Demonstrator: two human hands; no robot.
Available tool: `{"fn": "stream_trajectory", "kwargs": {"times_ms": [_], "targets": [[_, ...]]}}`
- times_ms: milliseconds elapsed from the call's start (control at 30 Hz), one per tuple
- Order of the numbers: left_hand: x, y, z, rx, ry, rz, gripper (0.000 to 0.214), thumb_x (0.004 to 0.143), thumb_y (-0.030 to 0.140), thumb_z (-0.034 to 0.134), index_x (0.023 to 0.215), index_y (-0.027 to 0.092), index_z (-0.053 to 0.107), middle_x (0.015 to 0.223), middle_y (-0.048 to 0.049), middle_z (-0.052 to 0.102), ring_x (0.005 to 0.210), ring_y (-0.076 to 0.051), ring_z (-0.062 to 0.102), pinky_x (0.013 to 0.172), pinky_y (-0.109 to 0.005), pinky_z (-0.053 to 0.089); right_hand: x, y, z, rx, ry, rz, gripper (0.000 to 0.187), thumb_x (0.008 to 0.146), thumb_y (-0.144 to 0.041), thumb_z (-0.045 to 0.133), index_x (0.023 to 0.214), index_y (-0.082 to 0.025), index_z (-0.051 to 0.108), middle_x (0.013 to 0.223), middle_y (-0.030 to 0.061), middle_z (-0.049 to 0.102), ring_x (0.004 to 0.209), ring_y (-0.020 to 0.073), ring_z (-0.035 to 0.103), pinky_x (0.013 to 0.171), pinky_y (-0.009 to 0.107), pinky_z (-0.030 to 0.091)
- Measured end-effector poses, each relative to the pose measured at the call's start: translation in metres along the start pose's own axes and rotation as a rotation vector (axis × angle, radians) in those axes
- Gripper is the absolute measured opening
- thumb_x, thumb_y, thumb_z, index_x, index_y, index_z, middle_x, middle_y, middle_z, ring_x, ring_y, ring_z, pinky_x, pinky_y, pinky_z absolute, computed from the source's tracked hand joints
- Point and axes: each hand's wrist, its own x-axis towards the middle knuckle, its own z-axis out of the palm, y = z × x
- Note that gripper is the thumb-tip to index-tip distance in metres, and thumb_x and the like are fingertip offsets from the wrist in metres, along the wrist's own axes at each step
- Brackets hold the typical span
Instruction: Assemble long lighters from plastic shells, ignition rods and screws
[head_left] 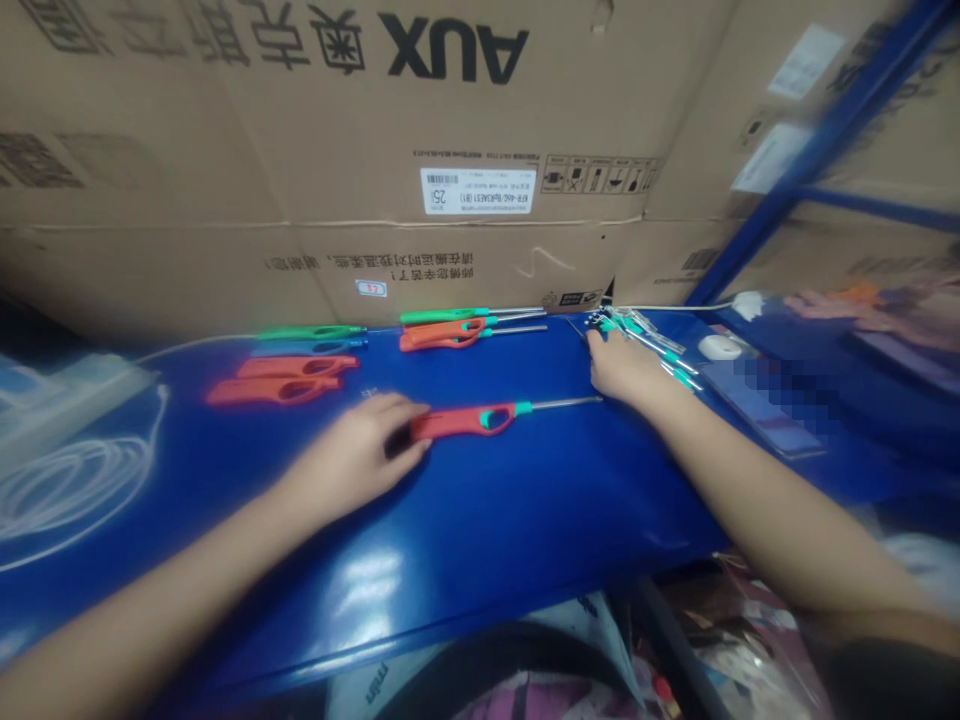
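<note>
My left hand [375, 440] is closed on the butt end of a red long-nosed lighter [457, 422] with a teal trigger; its metal tube points right, low over the blue table [480, 510]. My right hand [626, 368] reaches to the table's back, beside a pile of lighter inner parts with teal triggers and metal tubes [660, 345]. Its fingers look pinched together by a thin dark piece, too small to name. Behind my hands lie finished-looking lighters, one green [442, 315] and some orange-red [442, 335], tubes pointing right.
Tubeless handles, green [311, 332], blue [307, 348] and red [277, 388], lie at the back left. A coiled white cable [75, 480] sits far left. A cardboard box [337, 180] walls the back. Right are a phone-like flat slab [757, 408] and a blue post [817, 150].
</note>
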Motion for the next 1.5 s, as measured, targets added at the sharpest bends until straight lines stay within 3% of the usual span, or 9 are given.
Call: {"fn": "stream_trajectory", "kwargs": {"times_ms": [133,300,433,600,933,1067,1167,1300,1500], "targets": [[0.000,0.001,-0.002,0.015,-0.009,-0.015,0.039,0.095,0.040,0.056,0.119,0.012,0.070,0.112,-0.0135,0.068,0.102,-0.027,0.066,0.094,-0.043,0.054,0.000,0.004,-0.013,0.038,0.033,0.021,0.043,0.093,-0.025,0.045,0.132,-0.010,0.053,0.115,0.0246,0.067,0.101,0.0385,0.067,0.075,0.043,0.052],[-0.001,0.005,-0.004,0.023,-0.028,-0.004,0.035,0.093,0.035,0.057,0.117,0.012,0.070,0.109,-0.0132,0.069,0.100,-0.027,0.066,0.092,-0.043,0.055,-0.012,0.004,-0.031,0.246,0.440,0.058,0.031,0.089,-0.032,0.051,0.110,-0.016,0.067,0.102,0.0174,0.074,0.093,0.0345,0.069,0.069,0.036,0.050],[-0.002,0.008,-0.005,0.031,-0.046,-0.008,0.034,0.093,0.029,0.057,0.120,0.012,0.069,0.109,-0.0132,0.068,0.102,-0.027,0.065,0.093,-0.042,0.055,-0.020,-0.002,-0.028,0.432,0.731,-0.144,0.015,0.078,-0.028,0.060,0.086,-0.021,0.070,0.091,0.0083,0.074,0.084,0.0271,0.067,0.067,0.032,0.046],[-0.003,0.010,-0.005,0.029,-0.054,-0.001,0.033,0.094,0.027,0.057,0.122,0.013,0.068,0.110,-0.0130,0.068,0.103,-0.027,0.064,0.093,-0.041,0.055,-0.025,-0.017,-0.017,0.662,0.823,-0.387,0.012,0.083,-0.027,0.060,0.076,-0.020,0.067,0.070,0.0026,0.065,0.057,0.0158,0.052,0.059,0.029,0.041],[-0.005,0.012,-0.002,0.029,-0.081,0.040,0.035,0.099,0.033,0.056,0.127,0.013,0.064,0.111,-0.0126,0.066,0.104,-0.026,0.062,0.092,-0.041,0.054,-0.018,-0.023,-0.004,0.798,0.675,-0.454,0.026,0.098,-0.044,0.051,0.086,-0.021,0.056,0.092,0.0077,0.064,0.079,0.0210,0.063,0.068,0.034,0.050],[-0.004,0.018,0.004,0.007,-0.077,0.046,0.037,0.099,0.037,0.057,0.127,0.015,0.064,0.112,-0.0114,0.066,0.104,-0.026,0.061,0.092,-0.040,0.053,-0.018,-0.028,0.005,1.157,0.353,-0.543,0.030,0.099,-0.051,0.050,0.106,-0.022,0.054,0.103,0.0087,0.066,0.073,0.0174,0.068,0.062,0.033,0.059],[-0.004,0.024,0.009,-0.023,-0.069,0.053,0.038,0.099,0.039,0.057,0.129,0.017,0.063,0.114,-0.0109,0.065,0.105,-0.025,0.061,0.095,-0.041,0.052,-0.025,-0.035,0.007,1.226,0.169,-0.679,0.033,0.099,-0.051,0.053,0.112,-0.020,0.055,0.100,0.0080,0.068,0.084,0.0188,0.071,0.074,0.036,0.063],[-0.006,0.030,0.011,-0.058,-0.065,0.050,0.039,0.099,0.036,0.055,0.132,0.017,0.061,0.117,-0.0118,0.064,0.108,-0.027,0.060,0.097,-0.043,0.050,-0.035,-0.051,0.004,1.175,0.133,-0.752,0.030,0.099,-0.045,0.056,0.116,-0.020,0.060,0.093,0.0064,0.071,0.085,0.0188,0.073,0.082,0.037,0.062],[-0.011,0.033,0.008,-0.061,-0.080,0.052,0.042,0.097,0.031,0.055,0.137,0.017,0.058,0.120,-0.0126,0.064,0.112,-0.028,0.058,0.098,-0.043,0.049,-0.040,-0.078,0.001,1.125,0.117,-0.829,0.029,0.096,-0.041,0.061,0.118,-0.023,0.064,0.119,0.0090,0.070,0.096,0.0216,0.073,0.090,0.041,0.059]]}}
